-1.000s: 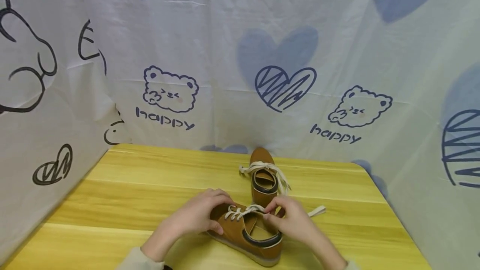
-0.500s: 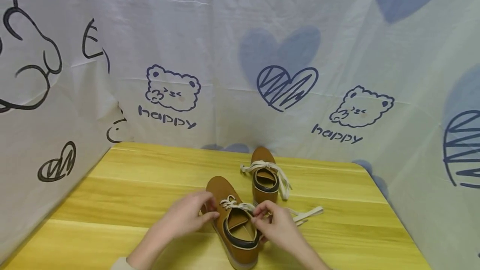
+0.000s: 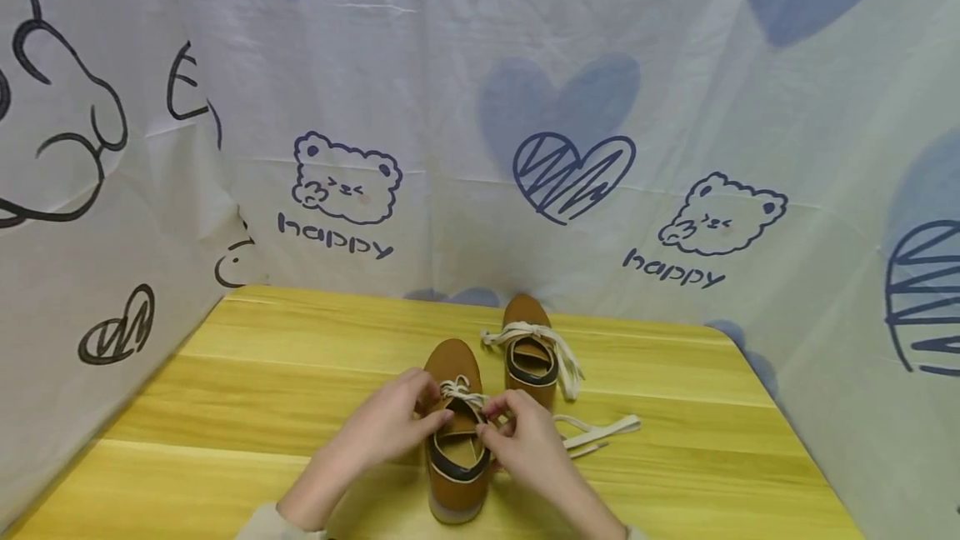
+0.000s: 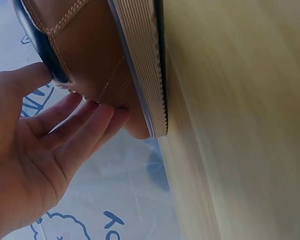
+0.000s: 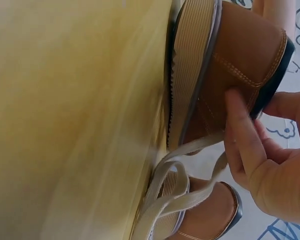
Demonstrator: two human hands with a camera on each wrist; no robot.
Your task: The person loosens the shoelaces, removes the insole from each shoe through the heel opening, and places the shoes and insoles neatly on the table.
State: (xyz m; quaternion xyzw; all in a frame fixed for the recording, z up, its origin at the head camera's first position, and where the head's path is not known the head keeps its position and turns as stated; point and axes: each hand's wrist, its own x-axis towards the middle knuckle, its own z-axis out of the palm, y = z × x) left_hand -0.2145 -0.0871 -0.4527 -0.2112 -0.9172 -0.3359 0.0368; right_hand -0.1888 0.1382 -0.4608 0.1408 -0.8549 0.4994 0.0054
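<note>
The nearer brown lace-up shoe (image 3: pixel 459 492) stood on the worktop (image 3: pixel 285 373), toe pointing away. The left hand (image 3: pixel 392 422), loosely spread, touched its left side and dark collar. The right hand (image 3: pixel 528 447) had bent fingers against the opposite side, white laces (image 3: pixel 624 423) trailing behind them; whether it pinched anything was unclear. The second shoe (image 3: pixel 526 309) stood beyond.

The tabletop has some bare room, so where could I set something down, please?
The table is bare at left, between the left hand and side curtain, and at right, past the loose lace. Crowded middle: near shoe, far shoe, right hand.
</note>
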